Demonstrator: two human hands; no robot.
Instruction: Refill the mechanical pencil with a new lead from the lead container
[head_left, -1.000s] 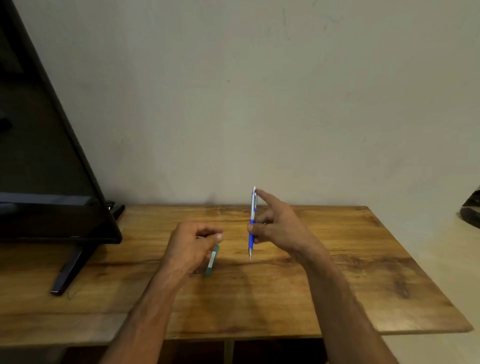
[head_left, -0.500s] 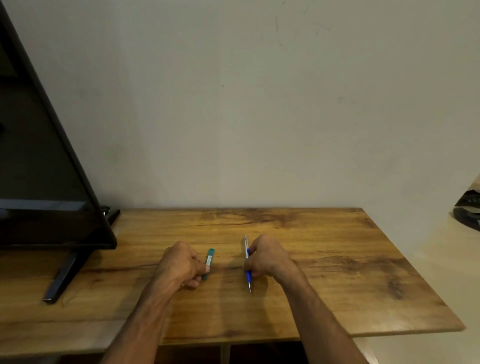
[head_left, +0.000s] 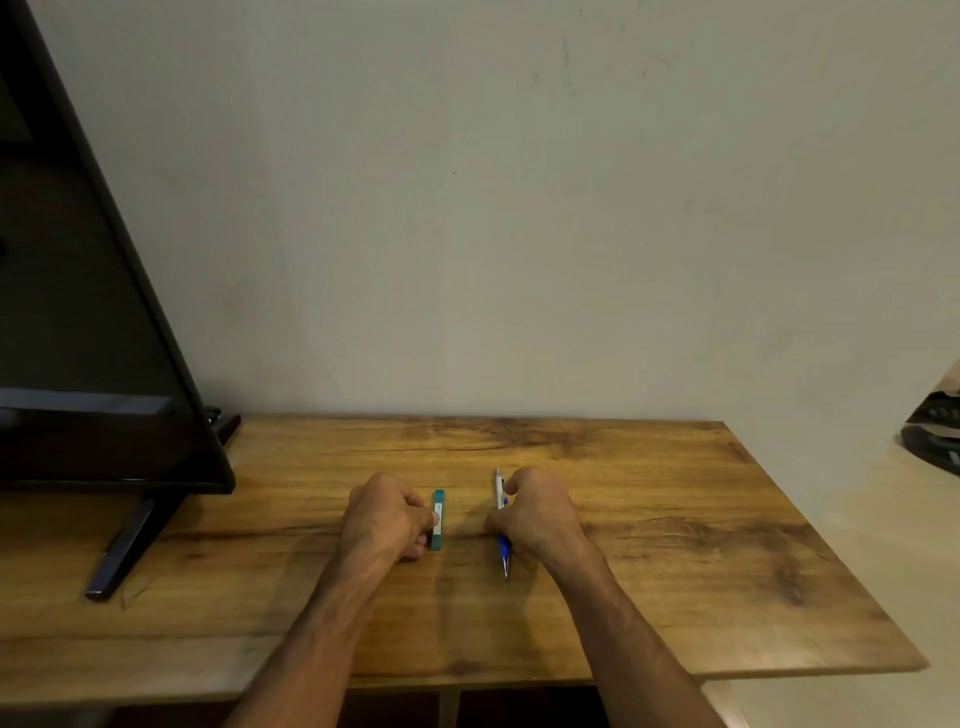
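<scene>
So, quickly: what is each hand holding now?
Left hand: closed on the lead container.
Right hand: closed on the mechanical pencil.

The bench lies bare right of the right hand and toward the wall behind both hands. A narrow strip of wood separates the lead container from the pencil. Far left, the monitor and its stand foot block passage.
</scene>
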